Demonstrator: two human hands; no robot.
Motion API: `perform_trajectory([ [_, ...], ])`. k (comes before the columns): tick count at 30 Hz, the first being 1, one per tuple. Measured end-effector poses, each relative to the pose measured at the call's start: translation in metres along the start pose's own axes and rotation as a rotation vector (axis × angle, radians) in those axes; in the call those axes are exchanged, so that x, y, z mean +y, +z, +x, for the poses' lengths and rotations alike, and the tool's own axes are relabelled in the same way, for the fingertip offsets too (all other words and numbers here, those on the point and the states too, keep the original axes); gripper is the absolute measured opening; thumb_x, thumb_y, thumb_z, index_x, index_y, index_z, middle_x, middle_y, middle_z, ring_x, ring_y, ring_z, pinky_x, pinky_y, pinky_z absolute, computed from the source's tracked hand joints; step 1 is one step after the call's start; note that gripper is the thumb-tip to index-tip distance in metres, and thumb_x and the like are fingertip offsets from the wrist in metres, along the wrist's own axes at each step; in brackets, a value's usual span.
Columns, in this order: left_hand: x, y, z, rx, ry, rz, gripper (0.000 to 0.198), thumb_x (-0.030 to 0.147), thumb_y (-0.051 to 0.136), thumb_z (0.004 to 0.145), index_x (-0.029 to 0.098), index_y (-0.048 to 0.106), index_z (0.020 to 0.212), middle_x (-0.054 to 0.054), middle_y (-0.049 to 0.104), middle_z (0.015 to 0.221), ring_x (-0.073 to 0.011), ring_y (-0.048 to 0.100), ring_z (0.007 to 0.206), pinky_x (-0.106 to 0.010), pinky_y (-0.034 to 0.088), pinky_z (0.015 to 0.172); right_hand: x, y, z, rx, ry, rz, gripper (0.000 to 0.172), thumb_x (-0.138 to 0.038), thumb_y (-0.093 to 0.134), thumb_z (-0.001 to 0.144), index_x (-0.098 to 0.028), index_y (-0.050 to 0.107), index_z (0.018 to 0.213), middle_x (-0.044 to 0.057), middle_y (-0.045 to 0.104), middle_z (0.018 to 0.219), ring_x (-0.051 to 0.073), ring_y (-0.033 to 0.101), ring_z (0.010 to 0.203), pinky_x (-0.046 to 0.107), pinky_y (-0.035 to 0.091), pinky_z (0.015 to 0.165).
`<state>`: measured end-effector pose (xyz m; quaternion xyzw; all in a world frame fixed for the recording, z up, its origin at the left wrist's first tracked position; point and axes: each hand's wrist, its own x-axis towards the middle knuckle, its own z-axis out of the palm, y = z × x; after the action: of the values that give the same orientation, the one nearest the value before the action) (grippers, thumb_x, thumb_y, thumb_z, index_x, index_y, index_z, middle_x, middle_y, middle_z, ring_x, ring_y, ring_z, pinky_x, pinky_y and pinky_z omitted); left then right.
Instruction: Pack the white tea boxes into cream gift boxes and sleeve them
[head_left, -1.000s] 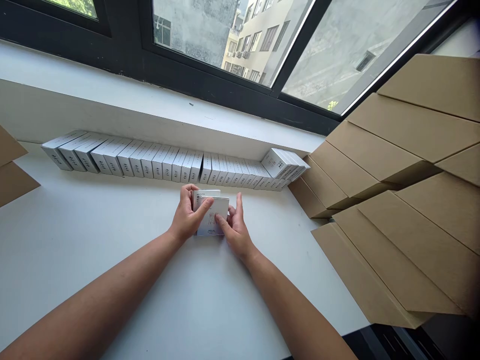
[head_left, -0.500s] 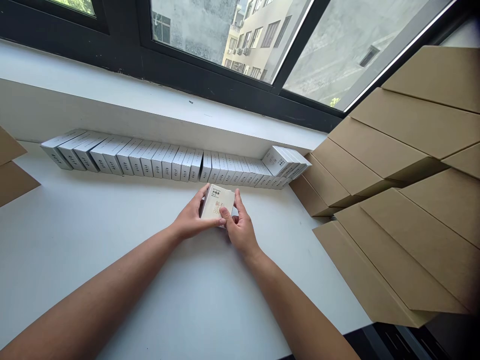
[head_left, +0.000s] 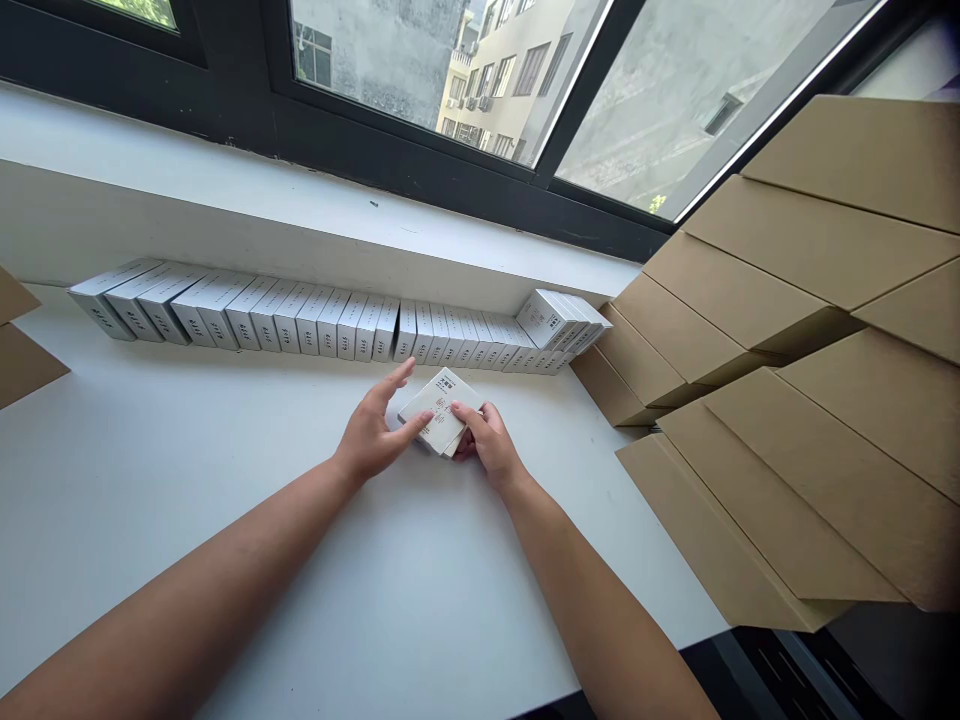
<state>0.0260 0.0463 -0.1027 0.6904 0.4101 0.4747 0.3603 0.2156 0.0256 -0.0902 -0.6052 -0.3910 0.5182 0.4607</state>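
Note:
In the middle of the view, a small white printed box [head_left: 442, 400] is tilted with one corner pointing away from me. My right hand [head_left: 487, 440] grips it from the right, thumb on top and fingers underneath. A second white layer sticks out at the near corner; whether it is another box or a flap I cannot tell. On the left, my left hand [head_left: 375, 425] is open with fingers spread. Its thumb tip reaches over the box's left edge, and I cannot tell if it touches. Just beyond stands a long row of white boxes [head_left: 307, 320], spines facing me.
A few more white boxes [head_left: 551, 318] lie on the row's right end. Brown cardboard boxes [head_left: 787, 400] are stacked high on the right, and brown cardboard [head_left: 30, 370] juts in at the left. Behind the white table [head_left: 360, 620] are a ledge [head_left: 300, 190] and a dark-framed window [head_left: 420, 140].
My left hand has let go of the box and moved left, its fingers spreading. In my right hand the box has turned, and a second layer now shows at its near corner.

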Motion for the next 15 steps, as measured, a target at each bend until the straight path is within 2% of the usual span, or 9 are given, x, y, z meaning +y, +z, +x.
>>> perform_trajectory([
  [2,0.003,0.003,-0.003,-0.001,0.165,0.143,0.068,0.044,0.074,0.082,0.03,0.05,0.143,-0.01,0.057,0.144,-0.0303,0.051,0.136,-0.053,0.035,0.117,-0.002,-0.002,0.001,0.0,0.016,0.004,0.041,-0.052,0.069,0.083,-0.021,0.049,0.103,0.001,0.063,0.076,0.015,0.058,0.057,0.029,0.053,0.051],
  [4,0.005,0.006,-0.006,-0.083,0.251,0.266,0.073,0.047,0.079,0.076,0.029,0.05,0.14,-0.013,0.053,0.147,-0.0336,0.045,0.14,-0.058,0.026,0.121,-0.005,-0.005,0.001,-0.033,0.035,-0.004,0.039,-0.051,0.069,0.084,-0.02,0.052,0.102,0.002,0.064,0.075,0.014,0.059,0.057,0.029,0.055,0.054],
  [6,0.005,0.009,-0.008,-0.154,0.226,0.355,0.08,0.049,0.08,0.074,0.028,0.047,0.143,-0.016,0.044,0.154,-0.0369,0.037,0.145,-0.065,0.016,0.122,-0.007,-0.007,0.001,-0.088,0.046,-0.029,0.04,-0.053,0.071,0.083,-0.02,0.055,0.101,0.003,0.066,0.076,0.014,0.059,0.055,0.029,0.055,0.053],
  [8,0.005,0.011,-0.01,-0.182,0.172,0.407,0.077,0.043,0.078,0.075,0.029,0.046,0.144,-0.016,0.038,0.156,-0.038,0.033,0.147,-0.068,0.013,0.121,-0.007,-0.009,0.0,-0.145,0.047,-0.07,0.044,-0.057,0.071,0.081,-0.02,0.057,0.1,0.002,0.066,0.074,0.014,0.058,0.051,0.028,0.052,0.049],
  [12,0.002,0.01,-0.01,-0.168,0.085,0.394,0.067,0.022,0.071,0.074,0.033,0.055,0.139,-0.013,0.034,0.153,-0.0365,0.039,0.142,-0.06,0.034,0.115,-0.006,-0.012,-0.003,-0.184,0.048,-0.179,0.053,-0.063,0.077,0.074,-0.02,0.059,0.099,-0.002,0.061,0.063,0.011,0.052,0.045,0.024,0.046,0.043],
  [15,0.001,0.007,-0.008,-0.158,0.038,0.331,0.07,0.023,0.069,0.077,0.036,0.051,0.143,-0.011,0.032,0.153,-0.0352,0.044,0.138,-0.053,0.045,0.108,-0.004,-0.012,-0.005,-0.158,0.03,-0.276,0.059,-0.068,0.077,0.071,-0.021,0.06,0.101,-0.004,0.058,0.063,0.01,0.049,0.046,0.022,0.044,0.041],
])
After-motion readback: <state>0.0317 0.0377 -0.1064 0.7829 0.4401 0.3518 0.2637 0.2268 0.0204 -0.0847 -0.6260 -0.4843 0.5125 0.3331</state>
